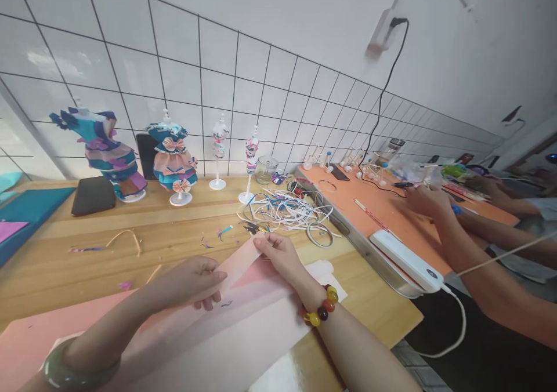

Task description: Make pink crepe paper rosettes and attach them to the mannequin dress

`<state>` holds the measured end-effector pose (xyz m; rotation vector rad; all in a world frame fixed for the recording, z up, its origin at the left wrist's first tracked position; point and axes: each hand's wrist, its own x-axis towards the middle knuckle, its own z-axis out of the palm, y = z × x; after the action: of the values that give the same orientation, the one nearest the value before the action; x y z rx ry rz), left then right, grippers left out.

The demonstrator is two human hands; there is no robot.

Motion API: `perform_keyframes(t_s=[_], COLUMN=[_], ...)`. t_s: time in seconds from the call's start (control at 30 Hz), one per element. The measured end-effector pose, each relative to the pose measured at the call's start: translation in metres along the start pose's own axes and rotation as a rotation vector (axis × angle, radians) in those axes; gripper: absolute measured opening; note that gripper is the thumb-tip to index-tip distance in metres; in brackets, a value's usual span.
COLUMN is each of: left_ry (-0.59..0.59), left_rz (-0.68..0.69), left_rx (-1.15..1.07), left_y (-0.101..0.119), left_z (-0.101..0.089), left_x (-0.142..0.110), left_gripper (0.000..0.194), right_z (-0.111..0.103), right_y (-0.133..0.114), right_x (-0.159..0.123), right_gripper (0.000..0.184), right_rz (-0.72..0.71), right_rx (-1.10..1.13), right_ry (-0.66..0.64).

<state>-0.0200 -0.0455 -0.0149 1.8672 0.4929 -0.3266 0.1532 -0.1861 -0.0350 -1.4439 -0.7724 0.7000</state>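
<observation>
A pale pink paper strip (241, 262) is stretched between my two hands above the table. My left hand (198, 279) pinches its near end between thumb and fingers. At the far end, my right hand (278, 253) grips the strip with thumb and fingertips. Beneath them lie pink and whitish paper sheets (226, 345), partly hidden by my forearms. Several small mannequin stands carry paper clothing; one wears a teal and peach tiered dress (172, 163), another a blue and pink dress (108, 154). Two slim figures (250, 160) stand beside them.
Tangled white and blue paper strips (287, 209) and a tape roll (319, 234) lie beyond my right hand. A glass (266, 170) stands by the tiled wall. A white laminator-like device (407, 260) with a cable sits right. Other people's hands (429, 199) work at the orange table (348, 192).
</observation>
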Motion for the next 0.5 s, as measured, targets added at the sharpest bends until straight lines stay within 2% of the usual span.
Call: perform_keyframes(t_s=[0.27,0.5], left_ry=[-0.118,-0.195], left_rz=[0.033,0.060], left_rx=[0.059,0.142], left_y=[0.007,0.006], left_z=[-0.003,-0.015], left_x=[-0.007,-0.014], left_gripper=[0.019,0.013], right_z=[0.001,-0.017], right_y=[-0.005,-0.003], right_x=[0.002,0.011], right_gripper=[0.031,0.023], right_rz=[0.010,-0.048], right_rx=[0.080,0.213], right_ry=[0.114,0.254])
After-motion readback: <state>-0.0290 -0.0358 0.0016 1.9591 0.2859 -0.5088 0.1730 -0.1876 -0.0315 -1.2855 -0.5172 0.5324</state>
